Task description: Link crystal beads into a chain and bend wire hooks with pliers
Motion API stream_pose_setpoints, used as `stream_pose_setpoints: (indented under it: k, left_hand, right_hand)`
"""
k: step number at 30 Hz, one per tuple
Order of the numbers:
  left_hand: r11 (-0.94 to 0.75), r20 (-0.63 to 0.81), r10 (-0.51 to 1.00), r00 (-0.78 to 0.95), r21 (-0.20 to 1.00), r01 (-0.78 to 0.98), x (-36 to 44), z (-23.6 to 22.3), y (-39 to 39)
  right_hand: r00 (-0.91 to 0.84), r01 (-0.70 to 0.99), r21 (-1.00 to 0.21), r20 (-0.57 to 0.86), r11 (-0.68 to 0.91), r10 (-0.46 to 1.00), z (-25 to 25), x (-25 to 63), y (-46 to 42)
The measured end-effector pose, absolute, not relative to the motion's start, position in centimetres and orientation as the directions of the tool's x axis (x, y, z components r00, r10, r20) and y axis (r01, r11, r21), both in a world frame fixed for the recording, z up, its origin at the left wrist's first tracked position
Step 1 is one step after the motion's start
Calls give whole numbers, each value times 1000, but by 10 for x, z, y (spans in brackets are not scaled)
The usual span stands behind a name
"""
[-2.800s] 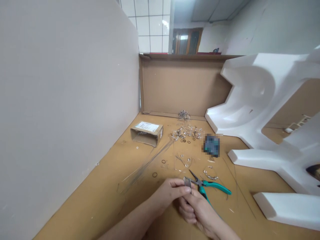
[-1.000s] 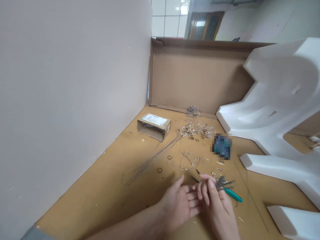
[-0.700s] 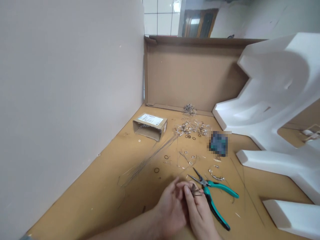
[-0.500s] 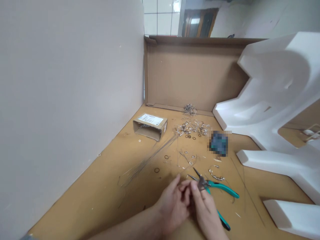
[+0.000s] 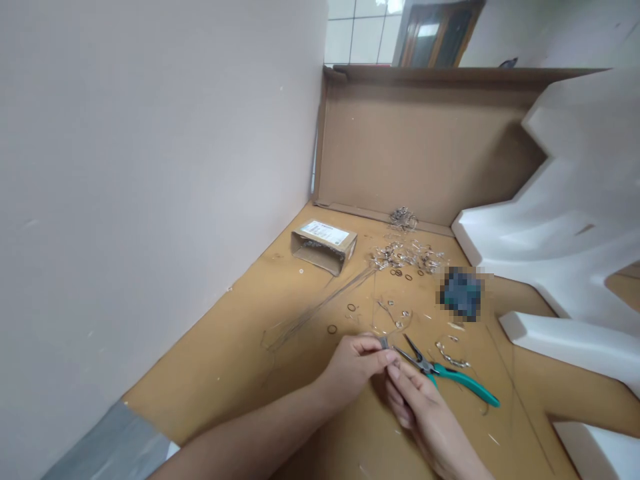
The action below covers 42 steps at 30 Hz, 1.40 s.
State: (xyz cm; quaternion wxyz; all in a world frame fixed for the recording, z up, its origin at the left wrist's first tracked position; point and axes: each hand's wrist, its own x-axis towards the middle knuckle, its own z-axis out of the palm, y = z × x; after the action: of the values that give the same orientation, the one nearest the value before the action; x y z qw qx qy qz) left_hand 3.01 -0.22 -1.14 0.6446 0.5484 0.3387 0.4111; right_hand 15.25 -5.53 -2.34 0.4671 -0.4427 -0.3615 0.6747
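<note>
My left hand [image 5: 354, 365] is closed in a pinch, with a small grey piece [image 5: 384, 342] showing at its fingertips; its kind is unclear. My right hand [image 5: 415, 400] meets it from the right, thumb and forefinger pressed together on something hidden or too small to name. Just beyond the right hand, long-nose pliers [image 5: 463, 380] with teal handles lie on the brown surface [image 5: 240, 373], jaws spread, one handle partly covered by the hand. To their right rests a short beaded chain [image 5: 450, 359].
A small open cardboard box [image 5: 345, 257] stands near the grey wall. Beside it are a heap of metal findings [image 5: 400, 255], long thin wires [image 5: 320, 310] and dark rings [image 5: 332, 329]. A blurred dark object [image 5: 461, 293] sits before white foam packing [image 5: 550, 333].
The view has swung left, moving the scene rightward. My left hand has turned from palm-up to a pinch. The grey piece, earlier by the right fingers, now shows at the left fingertips.
</note>
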Motion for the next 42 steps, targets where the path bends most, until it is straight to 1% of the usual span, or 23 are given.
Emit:
stream_pose_setpoints:
  k: [3,6,8,9,11,13,15,18,21,23,26,28,30,31,34,37,42]
  left_hand:
    - [158,-34,870,492,964,-213,30,-14,-2]
    - [234,-32,856,516,914,-330,30,-14,-1]
    - [238,-12,871,490,885,-400,29,-11,-1]
    - [213,4,883,469,888,-408,28,-9,-1]
    - [115,54,904,425,925,-363,26,-5,0]
    - [17,102,910,403,960,-280,24,-1,0]
    - [-37,129,900,416,974,-222,22,1,-1]
    - [-83,159,879,450,979,-184,21,2,-1]
    - [-56,137,861,489,983,-176,21,1,-2]
    - [21,109,852,512,970,-243,22,-2,-2]
    - [128,64,873,483,927,-354,25,-6,0]
    - [153,22,876,482,935,-321,26,-8,1]
    - [125,12,873,487,961,-248,27,-9,3]
    - [87,29,880,473,971,-222,27,-8,3]
    - [-25,91,915,394,985,-170,26,-7,3]
    - [-31,80,924,375,990,-135,26,-6,1]
    - [-13,68,929,365,988,-152,28,-6,-1]
  right_hand:
    - [-190,-368,-874,-263,-317,946,-22,153,-55]
    - [-234,-407,-832,-303,-376,924,-21,153,-55]
    - [-253,-408,-816,-330,-410,909,-20,152,-55]
    - [-257,-403,-812,-341,-421,904,-19,152,-55]
    - [-253,-397,-813,-350,-426,902,-18,152,-55]
    - [-246,-404,-813,-346,-420,905,-17,152,-56]
    - [-239,-402,-821,-332,-404,912,-17,152,-57]
    - [-224,-358,-864,-289,-355,931,-18,151,-58]
    - [-205,-336,-888,-255,-313,945,-19,150,-57]
    - [-192,-335,-894,-243,-297,951,-19,151,-57]
    - [-178,-331,-902,-231,-279,957,-18,153,-57]
    - [-176,-312,-911,-223,-270,959,-18,154,-57]
    - [-162,-276,-928,-210,-249,964,-18,152,-57]
    - [-145,-260,-936,-205,-237,968,-18,151,-57]
    - [-24,-277,-938,-209,-207,978,-19,148,-55]
    - [69,-323,-928,-217,-184,974,-18,146,-53]
    - [88,-292,-940,-209,-175,974,-14,148,-53]
